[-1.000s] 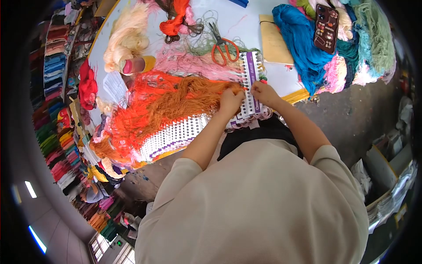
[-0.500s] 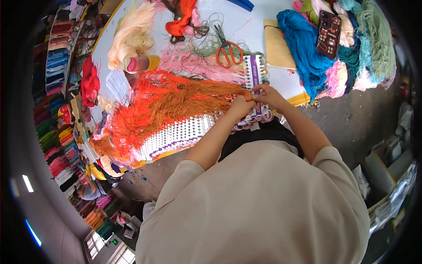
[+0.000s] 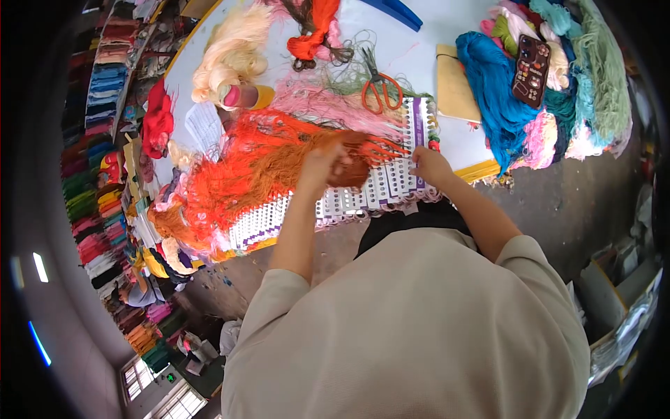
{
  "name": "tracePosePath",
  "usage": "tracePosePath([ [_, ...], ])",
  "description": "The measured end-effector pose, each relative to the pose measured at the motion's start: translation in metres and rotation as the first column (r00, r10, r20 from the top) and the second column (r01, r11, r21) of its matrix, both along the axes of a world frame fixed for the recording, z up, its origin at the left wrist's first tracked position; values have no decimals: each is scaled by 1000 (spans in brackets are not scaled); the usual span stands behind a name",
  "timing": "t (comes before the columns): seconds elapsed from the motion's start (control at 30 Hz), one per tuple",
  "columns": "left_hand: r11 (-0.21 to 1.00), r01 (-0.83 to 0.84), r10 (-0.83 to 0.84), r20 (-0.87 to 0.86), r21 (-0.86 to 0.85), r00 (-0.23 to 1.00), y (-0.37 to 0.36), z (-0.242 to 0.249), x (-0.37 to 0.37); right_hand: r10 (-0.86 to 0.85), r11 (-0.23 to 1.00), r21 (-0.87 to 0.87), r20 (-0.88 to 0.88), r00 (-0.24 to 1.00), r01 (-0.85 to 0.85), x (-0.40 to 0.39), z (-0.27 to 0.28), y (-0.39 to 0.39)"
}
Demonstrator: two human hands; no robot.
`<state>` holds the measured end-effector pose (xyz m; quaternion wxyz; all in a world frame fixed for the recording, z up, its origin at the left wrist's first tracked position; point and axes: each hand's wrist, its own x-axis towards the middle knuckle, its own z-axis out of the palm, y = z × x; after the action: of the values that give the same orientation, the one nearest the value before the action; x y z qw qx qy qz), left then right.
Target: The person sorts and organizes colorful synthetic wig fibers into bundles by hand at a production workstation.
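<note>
Over the brown thread point(image 3: 286, 164) is my left hand point(image 3: 322, 167), smeared by motion, its fingers among the strands. The loose end of this hank bunches just right of those fingers. My right hand point(image 3: 431, 166) has its fingers curled together at the purple-striped end of the white punched thread cards point(image 3: 391, 183); what they pinch, if anything, I cannot tell. Orange-red thread point(image 3: 241, 143) spreads under the brown, and several of its strands run to the card holes. Behind them, pink thread point(image 3: 307, 98) lies fastened along the cards too.
Orange-handled scissors point(image 3: 380, 91) lie beyond the cards. To the right are a tan notebook point(image 3: 455, 87), a blue hank point(image 3: 492, 91) and a phone in a brown case point(image 3: 530, 73). At the left stand a cup-like container point(image 3: 241, 96) and cream thread point(image 3: 230, 56).
My left hand has moved left, away from my right hand, and the brown thread's end has come back off the cards with it. Orange-red strands at the card holes are now uncovered.
</note>
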<state>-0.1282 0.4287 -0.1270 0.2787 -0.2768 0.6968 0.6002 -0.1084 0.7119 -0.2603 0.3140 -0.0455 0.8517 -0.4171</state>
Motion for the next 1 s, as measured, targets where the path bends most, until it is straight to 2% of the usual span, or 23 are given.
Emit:
tracePosePath([
  [0.07, 978, -168, 177, -64, 122, 982, -36, 41, -4, -3, 1000, -11, -10, 1000, 3, 0, -2, 0],
  [0.17, 944, -294, 326, -304, 148, 895, -85, 101, -4, -6, 1000, -19, -12, 1000, 6, 1, -5, 1],
  [0.2, 922, -353, 386, -377, 157, 842, -103, 118, -3, -15, 999, -31, -12, 1000, 14, 1, -6, 1],
  [0.27, 830, -546, 484, -633, 114, 605, -118, 151, 2, -20, 999, -45, -15, 1000, 19, 3, -7, 1],
  [0.33, 701, -712, 392, -811, -43, 434, -113, 176, 6, -33, 999, -43, -28, 999, 32, 4, -9, 0],
  [0.37, 690, -692, 246, -832, -210, 498, -132, 178, 14, -27, 999, -26, -48, 999, 26, 5, -10, 0],
  [0.4, 688, -695, 246, -835, -206, 492, -136, 179, 21, -25, 999, -27, -54, 998, 23, 6, -10, -1],
  [0.47, 771, -549, 166, -731, -323, 662, -142, 181, 31, -34, 999, -24, -78, 996, 32, 7, -11, -1],
  [0.6, 878, -414, 249, -511, -239, 823, -94, 161, 46, -71, 997, 15, -41, 997, 72, 10, -3, -8],
  [0.63, 919, -311, 163, -482, -243, 861, -83, 146, 52, -63, 996, 73, 76, 995, 57, 10, 10, -15],
  [0.67, 968, -201, 129, -386, -151, 913, -67, 141, 56, -61, 998, -29, -63, 996, 60, 18, 20, -25],
  [0.7, 995, -58, 26, -337, -85, 941, -59, 128, 63, -72, 990, -130, -202, 977, 46, 25, 30, -36],
  [0.73, 997, -71, 63, -210, -30, 976, -44, 117, 70, -30, 969, -245, -269, 963, -39, 23, 52, -52],
  [0.77, 999, -1, 6, -142, 38, 990, -32, 105, 75, 8, 928, -349, -339, 941, -133, 19, 82, -69],
  [0.8, 994, 72, -66, -76, 85, 995, -20, 107, 82, 17, 904, -376, -448, 894, -205, 16, 115, -85],
  [0.83, 982, 169, -162, -83, 88, 983, -14, 101, 91, 20, 875, -395, -551, 835, -282, 13, 142, -100],
  [0.87, 948, 291, -267, -181, 127, 947, -7, 102, 95, 58, 840, -408, -589, 806, -359, 8, 156, -114],
  [0.9, 900, 391, -353, -205, 192, 913, -4, 114, 95, 94, 798, -416, -628, 773, -435, 4, 166, -126],
  [0.93, 893, 413, -369, -233, 180, 900, -6, 111, 100, 83, 774, -456, -615, 784, -440, 6, 175, -134],
  [1.0, 896, 415, -370, -252, 158, 894, -14, 115, 106, 256, 734, -425, -549, 796, -529, 5, 163, -146],
])
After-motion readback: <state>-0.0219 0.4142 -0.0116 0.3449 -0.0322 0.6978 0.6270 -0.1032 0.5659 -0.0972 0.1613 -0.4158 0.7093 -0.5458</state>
